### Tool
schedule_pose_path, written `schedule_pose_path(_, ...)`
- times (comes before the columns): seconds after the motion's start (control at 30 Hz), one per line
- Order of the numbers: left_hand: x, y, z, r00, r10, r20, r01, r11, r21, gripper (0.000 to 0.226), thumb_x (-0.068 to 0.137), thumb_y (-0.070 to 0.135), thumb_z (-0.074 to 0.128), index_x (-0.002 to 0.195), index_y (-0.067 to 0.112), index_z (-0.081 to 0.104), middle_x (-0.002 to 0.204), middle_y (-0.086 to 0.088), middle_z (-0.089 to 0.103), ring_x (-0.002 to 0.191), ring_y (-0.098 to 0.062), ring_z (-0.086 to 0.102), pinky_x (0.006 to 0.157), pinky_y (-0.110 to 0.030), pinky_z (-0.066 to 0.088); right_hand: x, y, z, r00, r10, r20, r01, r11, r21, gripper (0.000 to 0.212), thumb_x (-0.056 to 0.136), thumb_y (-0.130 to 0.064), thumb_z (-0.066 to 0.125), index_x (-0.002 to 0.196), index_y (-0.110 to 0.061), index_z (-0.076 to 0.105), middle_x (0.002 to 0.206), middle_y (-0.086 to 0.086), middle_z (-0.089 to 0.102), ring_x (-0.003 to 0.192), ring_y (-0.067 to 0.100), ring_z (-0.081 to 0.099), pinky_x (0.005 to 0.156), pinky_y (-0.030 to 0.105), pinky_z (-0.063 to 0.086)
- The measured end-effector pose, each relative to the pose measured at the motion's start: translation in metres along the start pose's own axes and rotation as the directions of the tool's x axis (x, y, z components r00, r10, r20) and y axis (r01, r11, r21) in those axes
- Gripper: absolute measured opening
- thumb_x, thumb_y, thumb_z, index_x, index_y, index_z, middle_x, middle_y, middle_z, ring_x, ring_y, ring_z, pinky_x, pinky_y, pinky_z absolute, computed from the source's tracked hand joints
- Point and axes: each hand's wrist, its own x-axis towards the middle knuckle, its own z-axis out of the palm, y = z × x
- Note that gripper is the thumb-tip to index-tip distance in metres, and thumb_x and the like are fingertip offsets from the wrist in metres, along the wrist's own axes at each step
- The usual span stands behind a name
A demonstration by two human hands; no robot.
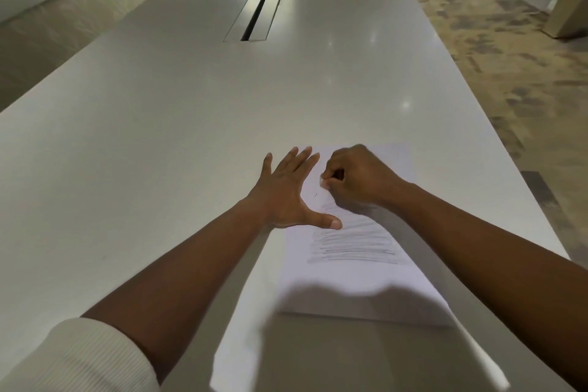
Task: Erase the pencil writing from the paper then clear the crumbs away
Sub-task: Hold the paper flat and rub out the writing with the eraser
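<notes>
A white sheet of paper (356,283) lies on the white table, near its right edge. Grey pencil scribble (353,245) covers the middle of the sheet. My left hand (286,191) lies flat with fingers spread on the sheet's upper left edge, thumb pointing right onto the paper. My right hand (356,175) is curled at the top of the sheet, its fingertips pinching a small pale eraser (322,181) pressed on the paper; most of the eraser is hidden. A tiny dark crumb (315,195) lies just below it.
The long white table (159,137) stretches ahead, with a metal cable slot (256,11) set in its middle. Its right edge runs close beside the paper; carpeted floor and a planter box (568,13) lie beyond.
</notes>
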Motion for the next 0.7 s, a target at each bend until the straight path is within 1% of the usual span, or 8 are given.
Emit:
schedule_pose_path(0.13,0.001,-0.001,0.0,1.0,0.0,0.002,0.0,1.0,0.001,0.151,0.044,0.112,0.038,0.164,0.032,-0.008,0.171,0.014,-0.015,0.154,-0.006,-0.023,0.123,-0.058,-0.014,0.01,0.003,0.001,0.998,0.017,-0.057,-0.02,0.998,-0.055,0.011,0.086,-0.013,0.068,0.087,-0.008,0.078,0.087,0.005,0.07,0.079,0.017,0.062,0.075,0.031,0.051)
schedule_pose_path(0.2,0.001,-0.001,0.001,1.0,0.002,-0.001,-0.002,1.0,0.007,0.151,0.044,0.112,0.038,0.164,0.032,-0.008,0.171,0.014,-0.015,0.155,-0.006,-0.023,0.123,-0.058,-0.014,0.004,-0.001,0.004,0.999,-0.024,-0.039,0.023,0.999,-0.034,0.01,0.085,-0.011,0.068,0.083,-0.008,0.077,0.084,0.004,0.07,0.077,0.016,0.063,0.07,0.027,0.047)
schedule_pose_path(0.3,0.002,-0.001,0.0,1.0,0.002,0.009,-0.002,0.999,0.043,0.151,0.045,0.111,0.038,0.164,0.031,-0.009,0.171,0.012,-0.016,0.155,-0.007,-0.023,0.123,-0.058,-0.013,-0.01,-0.009,0.007,0.991,-0.101,0.088,0.098,0.994,0.04,0.008,0.081,-0.013,0.071,0.074,-0.013,0.076,0.075,-0.004,0.067,0.069,0.007,0.06,0.062,0.019,0.043)
schedule_pose_path(0.37,0.003,-0.001,0.0,1.0,0.003,0.01,-0.004,0.998,0.067,0.149,0.047,0.107,0.04,0.164,0.03,-0.009,0.171,0.012,-0.017,0.155,-0.008,-0.023,0.123,-0.059,-0.013,-0.015,-0.011,0.008,0.98,-0.127,0.156,0.12,0.991,0.055,0.008,0.08,-0.014,0.072,0.073,-0.015,0.076,0.073,-0.007,0.065,0.067,0.005,0.059,0.062,0.015,0.044)
schedule_pose_path(0.4,0.002,-0.001,0.0,1.0,0.001,0.009,-0.002,0.998,0.058,0.148,0.047,0.107,0.041,0.164,0.03,-0.009,0.171,0.012,-0.016,0.155,-0.008,-0.023,0.123,-0.059,-0.013,-0.014,-0.011,0.008,0.982,-0.118,0.15,0.11,0.992,0.057,0.008,0.08,-0.014,0.072,0.073,-0.015,0.076,0.073,-0.007,0.065,0.067,0.004,0.059,0.063,0.015,0.044)
schedule_pose_path(0.47,0.001,-0.001,0.0,1.0,-0.002,0.01,0.002,1.0,0.028,0.149,0.047,0.11,0.04,0.164,0.031,-0.007,0.171,0.013,-0.015,0.154,-0.007,-0.023,0.123,-0.059,-0.014,-0.01,-0.005,0.008,0.996,-0.063,0.062,0.06,0.997,0.047,0.008,0.081,-0.014,0.071,0.075,-0.015,0.076,0.075,-0.007,0.066,0.07,0.004,0.06,0.065,0.02,0.045)
schedule_pose_path(0.57,0.0,0.0,0.0,1.0,-0.005,0.008,0.005,1.0,0.004,0.15,0.047,0.111,0.041,0.164,0.031,-0.007,0.171,0.013,-0.015,0.154,-0.006,-0.024,0.123,-0.058,-0.015,0.0,0.007,0.003,0.996,0.03,-0.08,-0.032,0.999,-0.016,0.007,0.083,-0.012,0.071,0.081,-0.012,0.077,0.083,0.001,0.069,0.078,0.015,0.063,0.073,0.027,0.049)
schedule_pose_path(0.7,0.001,0.0,0.001,1.0,-0.008,-0.002,0.008,1.0,-0.005,0.15,0.046,0.111,0.041,0.164,0.032,-0.006,0.171,0.013,-0.014,0.154,-0.006,-0.023,0.123,-0.058,-0.015,0.0,0.012,0.0,0.994,0.042,-0.102,-0.045,0.999,-0.019,0.007,0.084,-0.01,0.071,0.082,-0.009,0.077,0.084,0.004,0.07,0.077,0.018,0.064,0.073,0.029,0.051)
